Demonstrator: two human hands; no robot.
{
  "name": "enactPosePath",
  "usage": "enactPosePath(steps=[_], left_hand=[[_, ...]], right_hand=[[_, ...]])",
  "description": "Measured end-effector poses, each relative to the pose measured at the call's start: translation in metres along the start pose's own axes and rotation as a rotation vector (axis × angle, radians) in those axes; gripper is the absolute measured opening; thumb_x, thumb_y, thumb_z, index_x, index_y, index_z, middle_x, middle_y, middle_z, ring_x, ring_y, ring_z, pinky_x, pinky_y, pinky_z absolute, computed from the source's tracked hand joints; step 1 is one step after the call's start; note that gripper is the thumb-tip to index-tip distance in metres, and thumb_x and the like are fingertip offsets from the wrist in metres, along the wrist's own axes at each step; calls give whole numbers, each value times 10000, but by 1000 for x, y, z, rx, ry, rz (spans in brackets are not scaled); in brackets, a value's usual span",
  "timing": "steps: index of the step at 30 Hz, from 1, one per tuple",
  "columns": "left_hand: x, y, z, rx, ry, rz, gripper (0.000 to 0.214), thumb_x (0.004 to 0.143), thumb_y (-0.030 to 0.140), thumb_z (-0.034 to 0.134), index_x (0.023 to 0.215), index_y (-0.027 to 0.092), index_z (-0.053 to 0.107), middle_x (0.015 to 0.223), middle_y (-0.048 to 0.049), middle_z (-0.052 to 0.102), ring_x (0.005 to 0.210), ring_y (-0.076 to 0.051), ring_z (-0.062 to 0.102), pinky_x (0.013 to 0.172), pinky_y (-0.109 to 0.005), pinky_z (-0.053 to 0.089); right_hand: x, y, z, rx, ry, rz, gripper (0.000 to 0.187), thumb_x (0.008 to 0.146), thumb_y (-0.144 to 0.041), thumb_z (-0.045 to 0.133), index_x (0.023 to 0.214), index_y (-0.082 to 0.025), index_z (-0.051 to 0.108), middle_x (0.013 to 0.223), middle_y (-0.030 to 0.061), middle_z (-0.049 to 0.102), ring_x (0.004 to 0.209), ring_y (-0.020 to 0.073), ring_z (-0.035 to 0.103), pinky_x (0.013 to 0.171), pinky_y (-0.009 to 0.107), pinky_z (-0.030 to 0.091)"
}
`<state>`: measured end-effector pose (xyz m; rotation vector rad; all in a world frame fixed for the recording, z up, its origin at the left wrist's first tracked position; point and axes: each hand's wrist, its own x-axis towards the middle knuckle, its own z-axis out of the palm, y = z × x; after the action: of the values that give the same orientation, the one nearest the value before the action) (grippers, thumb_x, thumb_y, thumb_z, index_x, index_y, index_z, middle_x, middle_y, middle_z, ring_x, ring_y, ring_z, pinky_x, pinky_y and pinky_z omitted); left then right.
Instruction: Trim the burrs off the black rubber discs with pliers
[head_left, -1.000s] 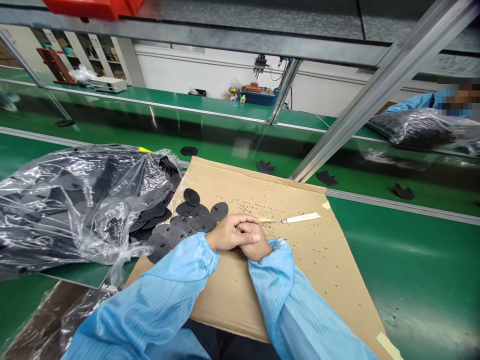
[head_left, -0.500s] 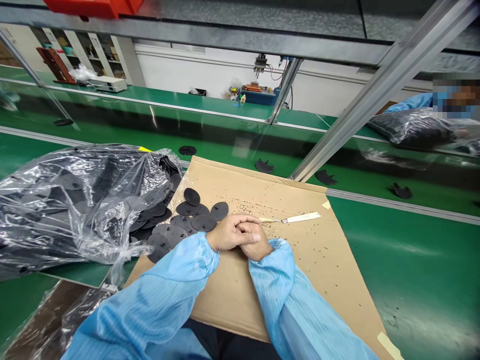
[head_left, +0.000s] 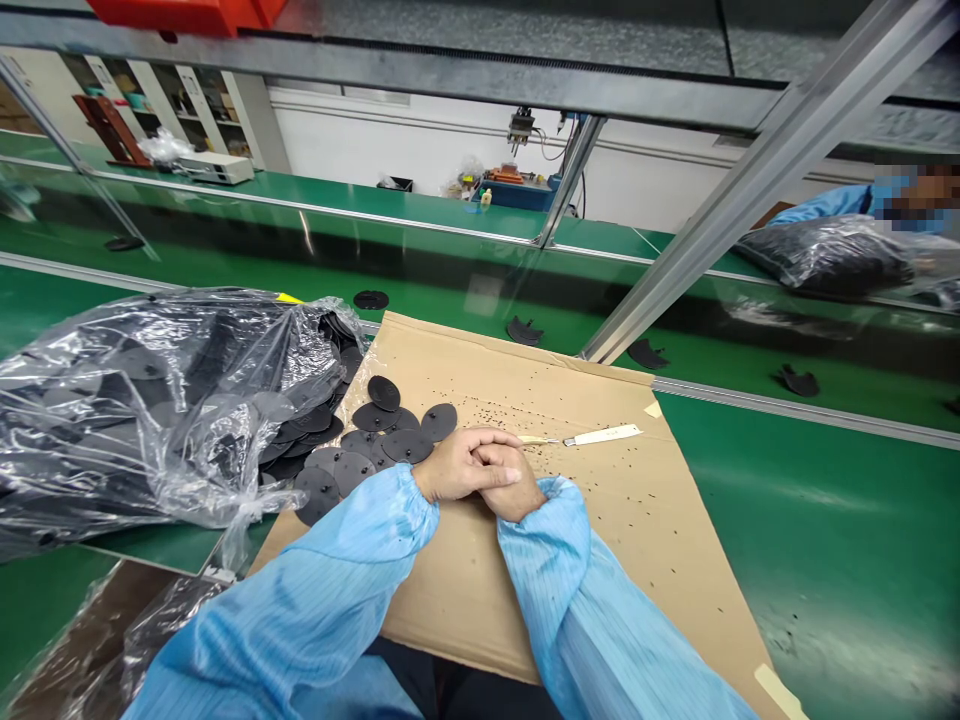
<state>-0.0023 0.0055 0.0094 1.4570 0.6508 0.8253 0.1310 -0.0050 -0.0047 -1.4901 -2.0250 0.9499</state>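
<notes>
My left hand (head_left: 452, 470) and my right hand (head_left: 517, 483) rest clasped together on a sheet of brown cardboard (head_left: 600, 530). The left one's fingers are folded over the right fist, and nothing shows inside either. Both arms wear light blue sleeves. Just left of my left hand lies a heap of flat black round discs (head_left: 390, 440), spilling from a clear plastic bag (head_left: 150, 400) full of the same discs. A small white-handled blade (head_left: 604, 436) lies on the cardboard just beyond my right hand. Tiny black crumbs dot the cardboard.
A green conveyor belt (head_left: 450, 280) runs behind the cardboard, carrying single black parts (head_left: 523, 330). A slanted metal post (head_left: 720, 220) rises from the belt's near rail. At far right, a person in a blue sleeve (head_left: 832, 205) sits behind another bag of black parts (head_left: 825, 255).
My hands have stayed still. The black parts on the conveyor belt have drifted slightly to the left.
</notes>
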Motion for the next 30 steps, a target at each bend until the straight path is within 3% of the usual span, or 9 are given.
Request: enactPosePath(steps=[30], left_hand=[[0, -1, 0, 9, 1, 18, 551, 707, 358, 745, 1141, 36, 632, 1174, -146, 608, 1075, -214, 585, 921, -258, 444]], right_hand=[[1, -6, -2, -41, -30, 44, 186, 765, -141, 542, 608, -56, 595, 660, 29, 575, 611, 14, 453, 593, 158, 295]])
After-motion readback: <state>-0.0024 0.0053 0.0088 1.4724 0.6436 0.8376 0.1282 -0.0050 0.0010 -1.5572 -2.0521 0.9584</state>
